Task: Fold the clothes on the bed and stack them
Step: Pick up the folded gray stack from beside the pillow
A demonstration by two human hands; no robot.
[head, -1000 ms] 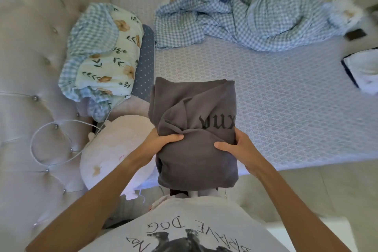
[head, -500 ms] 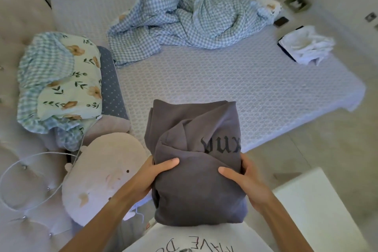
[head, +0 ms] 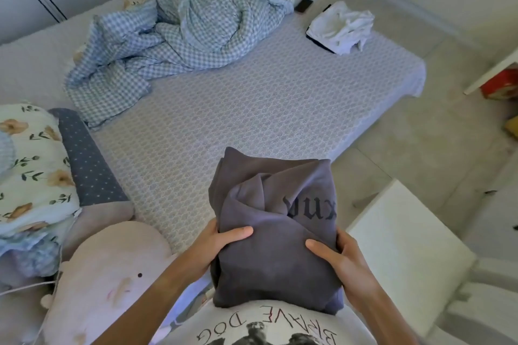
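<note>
A folded dark grey sweatshirt [head: 276, 230] with black lettering is held up in front of my chest, above the bed's near edge. My left hand [head: 217, 245] grips its left side, thumb on top. My right hand [head: 336, 256] grips its right side, thumb across the front. A stack of white folded clothes [head: 340, 26] lies on a dark item at the bed's far right corner. The bed [head: 252, 109] has a pale patterned cover.
A crumpled blue checked blanket [head: 173, 33] covers the far side of the bed. Floral and dotted pillows [head: 42, 171] and a pink plush cushion [head: 109, 277] lie at the left. A white table [head: 406, 255] stands at my right. A dark phone [head: 303, 5] lies near the white stack.
The view has swung right and up, showing more of the bed and the floor. The grey sweatshirt stays in both hands, carried slightly right, off the bed's edge.
</note>
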